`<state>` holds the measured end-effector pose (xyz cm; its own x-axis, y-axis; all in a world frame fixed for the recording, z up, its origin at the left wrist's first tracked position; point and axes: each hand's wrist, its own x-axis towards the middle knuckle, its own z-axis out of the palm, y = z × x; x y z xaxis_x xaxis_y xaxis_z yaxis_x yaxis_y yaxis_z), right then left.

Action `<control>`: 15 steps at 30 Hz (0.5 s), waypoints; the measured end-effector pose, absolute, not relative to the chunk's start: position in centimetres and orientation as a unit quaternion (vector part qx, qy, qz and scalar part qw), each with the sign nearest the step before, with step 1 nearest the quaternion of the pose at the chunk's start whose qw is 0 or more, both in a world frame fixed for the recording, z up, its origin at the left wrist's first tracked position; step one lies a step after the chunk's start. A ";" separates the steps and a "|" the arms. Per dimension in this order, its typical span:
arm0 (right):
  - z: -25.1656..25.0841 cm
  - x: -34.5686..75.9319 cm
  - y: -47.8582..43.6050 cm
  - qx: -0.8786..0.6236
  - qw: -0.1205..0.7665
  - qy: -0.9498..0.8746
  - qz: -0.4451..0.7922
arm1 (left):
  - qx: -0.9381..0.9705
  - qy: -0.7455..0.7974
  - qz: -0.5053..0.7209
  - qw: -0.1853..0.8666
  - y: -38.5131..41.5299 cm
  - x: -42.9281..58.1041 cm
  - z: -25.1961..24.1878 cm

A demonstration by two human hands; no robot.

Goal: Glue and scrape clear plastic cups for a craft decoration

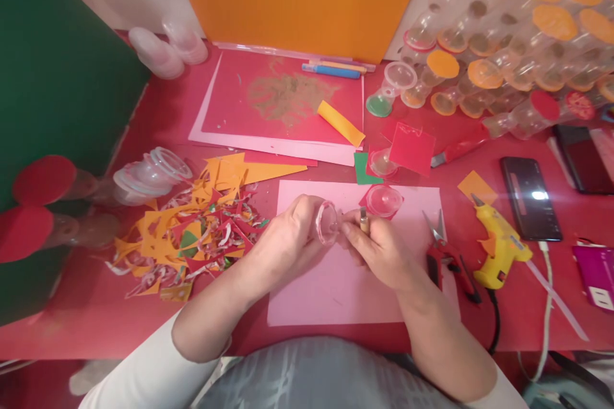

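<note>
My left hand [288, 236] is closed around a small clear plastic cup [327, 223], tipped so its rim faces my right hand. In my right hand [381, 249] is a slim tan-handled tool [364, 222] with a dark end pointing up; its exact kind is unclear. The right fingertips meet near the cup's rim, and what they pinch there is hidden. Both hands are above a pale pink sheet [336, 297]. Just beyond them, a clear cup [384, 200] stands on a red paper piece. Red-handled scissors [446, 255] lie right of my right hand.
Paper scraps [163, 236] heap at the left. A yellow glue gun [501, 246], its cord trailing, and a phone [530, 198] lie at the right. Joined plastic cups [508, 64] with orange lids crowd the back right. A rolled yellow paper [340, 123] rests on a red sheet [230, 99].
</note>
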<state>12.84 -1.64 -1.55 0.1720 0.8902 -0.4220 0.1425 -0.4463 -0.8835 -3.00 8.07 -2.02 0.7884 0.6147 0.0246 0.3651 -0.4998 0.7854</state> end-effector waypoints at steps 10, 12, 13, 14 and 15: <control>-1.3 12.8 -1.4 -0.698 0.350 -0.372 0.502 | 0.886 0.283 0.158 0.330 7.3 -2.8 -2.7; -1.4 12.6 -1.3 -0.710 0.352 -0.385 0.473 | 0.896 0.286 0.149 0.306 7.1 -2.8 -2.7; -1.4 12.6 -1.3 -0.717 0.351 -0.394 0.455 | 0.900 0.285 0.141 0.299 7.1 -2.8 -2.6; -1.5 12.5 -1.3 -0.723 0.350 -0.403 0.438 | 0.902 0.283 0.134 0.296 7.1 -2.7 -2.6; -1.5 12.5 -1.3 -0.729 0.347 -0.411 0.423 | 0.904 0.282 0.128 0.295 7.1 -2.7 -2.5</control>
<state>12.51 -1.27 -1.54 0.3034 0.8934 -0.3315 0.3060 -0.4208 -0.8540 -2.74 7.07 -2.46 0.8087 0.5847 0.0643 0.4342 -0.6670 0.6054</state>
